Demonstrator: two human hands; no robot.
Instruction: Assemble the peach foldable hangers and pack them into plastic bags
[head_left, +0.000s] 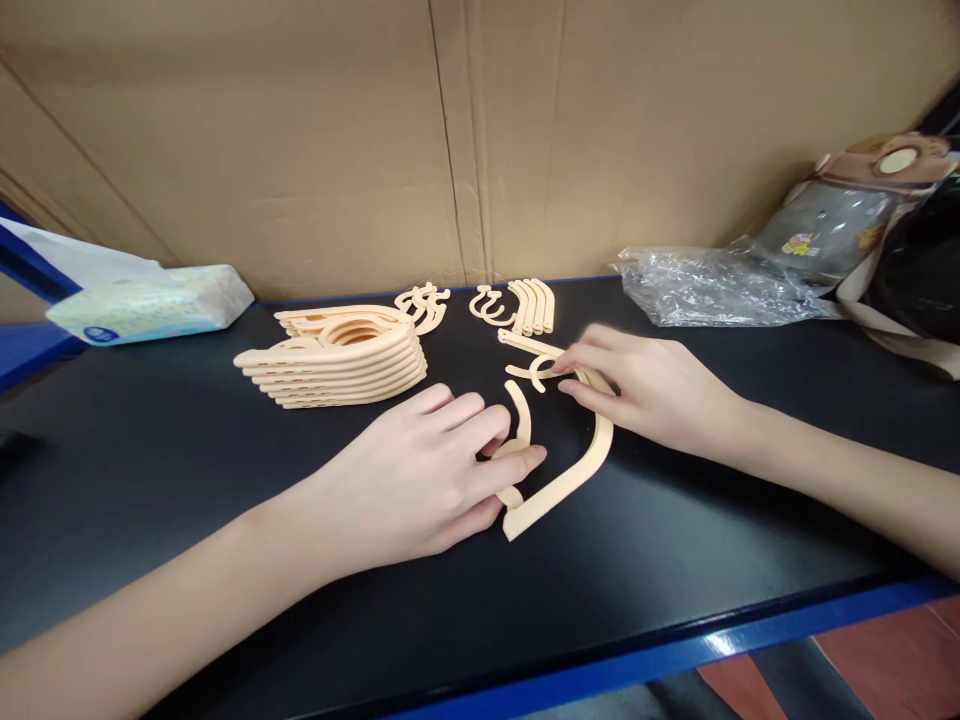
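Note:
My left hand (450, 470) closes its thumb and fingers round a cream plastic hanger piece (519, 408) with a curved end. Part of that piece is covered by the fingers. Beside it lies a long bent hanger arm (566, 485), which curves up under my right hand (637, 385). The right fingers pinch a small cream hanger hook (538, 374) near the arm's upper end. To the left is a stack of folded hangers (337, 365). Behind the hands are loose hooks (491, 305) and several short hanger arms (534, 305).
More loose hooks (424, 303) lie behind the stack. A tissue pack (157, 305) sits at the left on the black tabletop (300, 620). At the back right are a crumpled clear plastic bag (712, 285) and a water bottle (832, 220). Cardboard (337, 130) walls off the back.

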